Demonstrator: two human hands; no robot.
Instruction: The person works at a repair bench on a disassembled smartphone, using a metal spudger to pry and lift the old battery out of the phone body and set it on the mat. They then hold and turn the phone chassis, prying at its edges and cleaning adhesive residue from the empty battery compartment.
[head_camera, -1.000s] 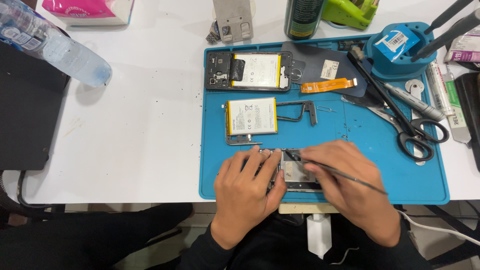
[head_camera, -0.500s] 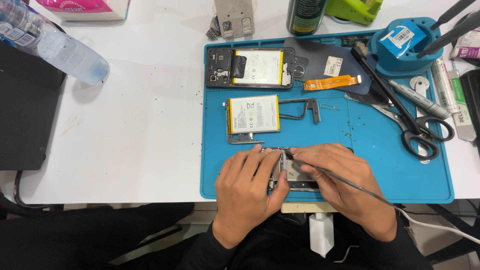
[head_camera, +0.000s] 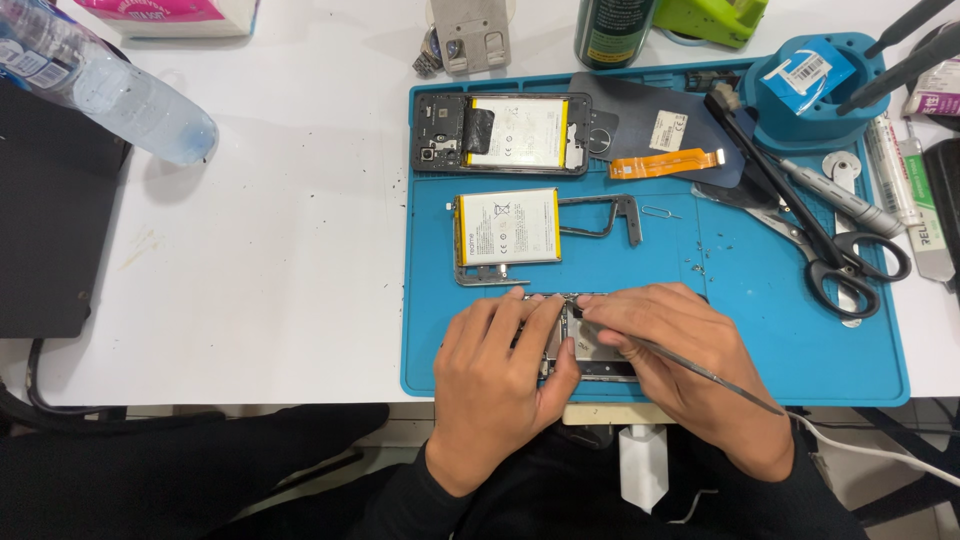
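Bright, even overhead light fills the view, and the white counter (head_camera: 280, 250) is close to washed out. Shadows are soft and short, falling just under the plastic bottle (head_camera: 110, 90) and the scissors (head_camera: 850, 265). Focus is sharp across the centre; the corners bend slightly from a wide lens.

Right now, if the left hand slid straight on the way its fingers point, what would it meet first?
The left hand points up and slightly right across the blue mat. First in line is probably the loose battery with its metal strip, though the small phone part already lies under its fingertips.
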